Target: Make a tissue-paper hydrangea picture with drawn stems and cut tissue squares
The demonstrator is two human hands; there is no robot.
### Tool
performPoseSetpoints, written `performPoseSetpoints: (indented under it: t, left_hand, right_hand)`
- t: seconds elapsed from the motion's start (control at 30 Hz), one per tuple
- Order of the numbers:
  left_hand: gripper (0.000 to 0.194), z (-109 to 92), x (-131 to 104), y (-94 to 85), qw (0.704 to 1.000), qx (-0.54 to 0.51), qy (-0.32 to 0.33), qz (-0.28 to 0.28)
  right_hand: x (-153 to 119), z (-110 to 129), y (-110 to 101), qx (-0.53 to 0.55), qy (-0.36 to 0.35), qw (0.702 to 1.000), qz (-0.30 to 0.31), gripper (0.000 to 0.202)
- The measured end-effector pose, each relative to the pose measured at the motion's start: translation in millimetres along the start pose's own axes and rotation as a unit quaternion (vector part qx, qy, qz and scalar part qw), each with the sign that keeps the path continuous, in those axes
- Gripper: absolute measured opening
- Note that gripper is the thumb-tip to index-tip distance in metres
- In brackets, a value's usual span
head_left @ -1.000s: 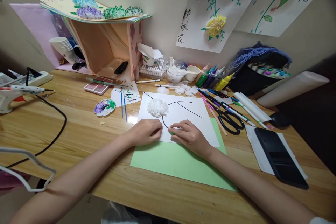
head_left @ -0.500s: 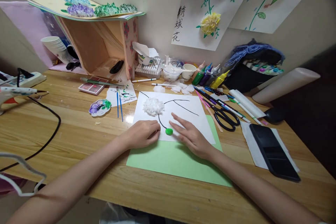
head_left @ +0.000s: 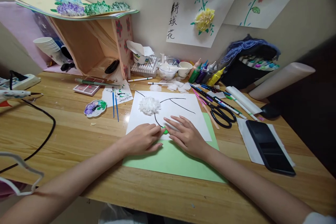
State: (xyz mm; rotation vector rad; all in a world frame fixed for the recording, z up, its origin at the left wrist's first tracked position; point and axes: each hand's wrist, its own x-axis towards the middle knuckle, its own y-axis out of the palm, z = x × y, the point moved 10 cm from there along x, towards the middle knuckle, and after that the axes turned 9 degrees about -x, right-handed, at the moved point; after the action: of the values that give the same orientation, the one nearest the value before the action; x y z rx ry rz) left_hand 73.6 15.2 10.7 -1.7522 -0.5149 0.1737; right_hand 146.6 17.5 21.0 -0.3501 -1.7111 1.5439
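Note:
A white sheet (head_left: 181, 115) with black drawn lines lies over a green sheet (head_left: 175, 162) on the table. A fluffy white paper flower (head_left: 149, 105) sits on its left part. At the lower end of a curved black line is a small green lump (head_left: 165, 131), partly covered by fingertips. My left hand (head_left: 144, 138) rests at its left, index fingertip touching the lump, the other fingers bent and apart. My right hand (head_left: 186, 135) lies on the right with its fingers spread, fingertips beside the lump. Neither hand holds anything.
Black scissors (head_left: 223, 114), pens and a phone (head_left: 270, 147) lie at the right. Behind the sheet stand paint bottles (head_left: 204, 73), a paper cup (head_left: 184, 69) and paper scraps. A paint palette (head_left: 95, 108) and two brushes are at the left, with a hot glue gun (head_left: 15, 93) farther left.
My left index finger has stretched out onto the green lump, which looks flatter and was fully visible before. My right hand has come closer to it. The whole view has shifted slightly.

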Motion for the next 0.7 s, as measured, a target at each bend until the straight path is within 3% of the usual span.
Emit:
performPoseSetpoints:
  t: [0.17,0.3,0.4,0.7]
  left_hand:
    - [0.034,3.7,-0.7,-6.3,0.999,-0.029,-0.006,-0.015]
    - [0.036,20.3,-8.9,-24.7,0.988,-0.093,-0.054,-0.113]
    - [0.035,36.7,-15.3,-30.3,0.97,-0.138,-0.107,-0.172]
    - [0.037,52.7,-15.3,-26.6,0.951,-0.187,-0.172,-0.175]
  right_hand:
    - [-5.4,-8.0,-12.7,0.031,0.025,0.998,-0.049,0.034]
    - [-6.6,7.7,-8.4,0.028,-0.036,0.999,-0.024,0.038]
    - [-5.1,13.3,-3.5,0.035,-0.045,0.998,-0.008,0.037]
    - [-3.0,12.0,-2.3,0.023,-0.032,0.999,0.001,0.042]
